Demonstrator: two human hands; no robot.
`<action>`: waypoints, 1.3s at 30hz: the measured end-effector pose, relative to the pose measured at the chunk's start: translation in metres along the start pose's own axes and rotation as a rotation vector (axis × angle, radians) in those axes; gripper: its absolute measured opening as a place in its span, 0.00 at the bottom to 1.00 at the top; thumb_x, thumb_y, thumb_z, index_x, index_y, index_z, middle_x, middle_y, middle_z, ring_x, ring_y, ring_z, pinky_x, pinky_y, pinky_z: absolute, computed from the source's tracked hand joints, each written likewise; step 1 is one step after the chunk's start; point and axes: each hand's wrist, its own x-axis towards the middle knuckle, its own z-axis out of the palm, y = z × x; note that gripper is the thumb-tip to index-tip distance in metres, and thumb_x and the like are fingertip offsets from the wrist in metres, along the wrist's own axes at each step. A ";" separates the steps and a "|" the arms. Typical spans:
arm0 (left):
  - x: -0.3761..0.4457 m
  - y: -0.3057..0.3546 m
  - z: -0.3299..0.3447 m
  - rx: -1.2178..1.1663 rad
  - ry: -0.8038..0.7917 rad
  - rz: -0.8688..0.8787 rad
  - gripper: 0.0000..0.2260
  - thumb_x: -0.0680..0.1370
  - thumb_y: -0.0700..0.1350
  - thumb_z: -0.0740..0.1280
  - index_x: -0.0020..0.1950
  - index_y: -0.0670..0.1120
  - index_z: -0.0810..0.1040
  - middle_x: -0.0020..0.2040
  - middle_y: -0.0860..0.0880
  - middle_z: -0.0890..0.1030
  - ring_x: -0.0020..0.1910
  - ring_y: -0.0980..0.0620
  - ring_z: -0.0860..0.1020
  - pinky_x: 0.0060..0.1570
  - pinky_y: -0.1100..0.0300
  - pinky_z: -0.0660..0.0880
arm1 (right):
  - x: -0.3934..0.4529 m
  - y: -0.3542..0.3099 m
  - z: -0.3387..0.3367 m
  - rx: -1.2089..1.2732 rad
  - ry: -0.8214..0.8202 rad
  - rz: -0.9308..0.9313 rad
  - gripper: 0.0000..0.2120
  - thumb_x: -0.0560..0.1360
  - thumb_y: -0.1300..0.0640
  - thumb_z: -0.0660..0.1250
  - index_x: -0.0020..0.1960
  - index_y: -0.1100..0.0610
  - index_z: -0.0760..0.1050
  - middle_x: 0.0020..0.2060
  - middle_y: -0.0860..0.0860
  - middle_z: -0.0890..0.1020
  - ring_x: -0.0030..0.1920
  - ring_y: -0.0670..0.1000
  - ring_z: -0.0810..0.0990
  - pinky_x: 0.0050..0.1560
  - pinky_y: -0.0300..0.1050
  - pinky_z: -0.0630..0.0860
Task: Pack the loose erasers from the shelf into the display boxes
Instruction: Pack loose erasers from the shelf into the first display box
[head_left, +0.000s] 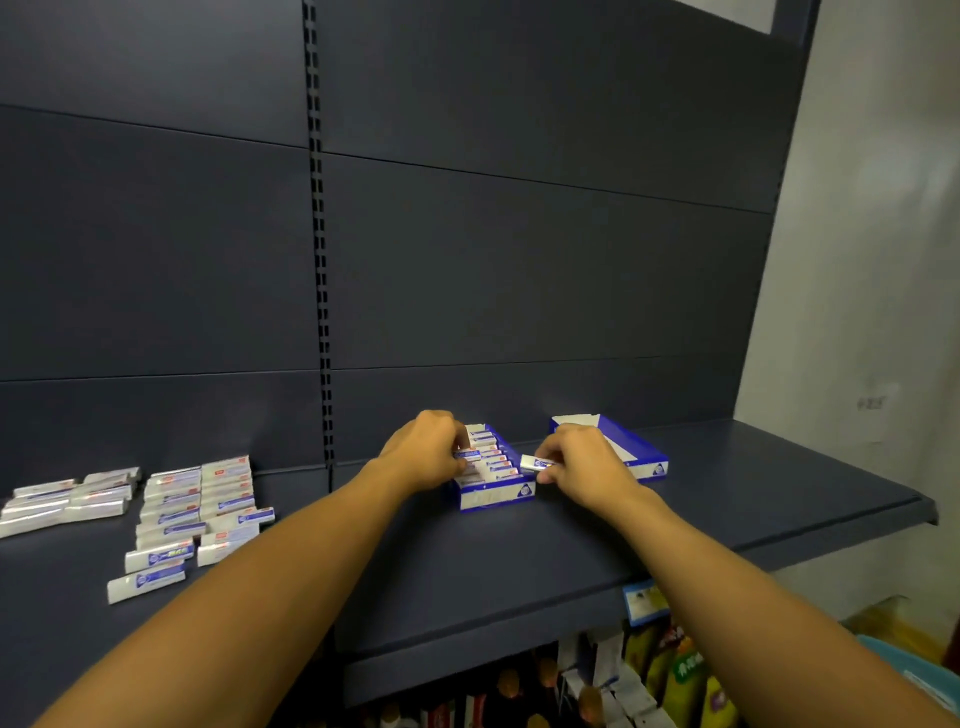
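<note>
Fingers of right hand (576, 462) pinch one eraser (535, 462) beside box (493, 496), prob. ready to slot in. Left hand (426, 454) curls on an eraser inside, likely seating the row. Loose erasers (182, 512) lie well left; 2nd box (644, 462) waits right.

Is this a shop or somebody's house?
Most likely a shop. The dark shelf hangs on a slotted metal back wall, erasers fill a blue display box, and packaged goods crowd the shelf below.
</note>
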 end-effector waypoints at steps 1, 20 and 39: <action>0.006 -0.003 0.001 0.002 -0.009 -0.003 0.16 0.76 0.52 0.74 0.60 0.48 0.79 0.58 0.50 0.77 0.52 0.54 0.76 0.51 0.56 0.80 | 0.011 0.002 0.001 0.006 -0.002 -0.010 0.12 0.72 0.56 0.77 0.55 0.54 0.83 0.51 0.49 0.80 0.50 0.49 0.79 0.50 0.42 0.75; 0.061 -0.026 0.031 -0.044 0.066 -0.160 0.11 0.79 0.45 0.70 0.61 0.47 0.81 0.58 0.49 0.79 0.53 0.52 0.78 0.53 0.57 0.79 | 0.126 0.027 0.064 0.186 -0.016 -0.082 0.13 0.74 0.57 0.76 0.58 0.53 0.82 0.56 0.48 0.80 0.51 0.45 0.76 0.48 0.36 0.71; 0.050 -0.023 0.063 -0.002 0.242 -0.296 0.11 0.77 0.44 0.71 0.59 0.49 0.84 0.54 0.53 0.81 0.54 0.54 0.77 0.53 0.55 0.78 | 0.144 0.040 0.099 0.478 0.041 -0.226 0.10 0.74 0.58 0.75 0.54 0.53 0.81 0.49 0.43 0.78 0.44 0.40 0.76 0.39 0.27 0.68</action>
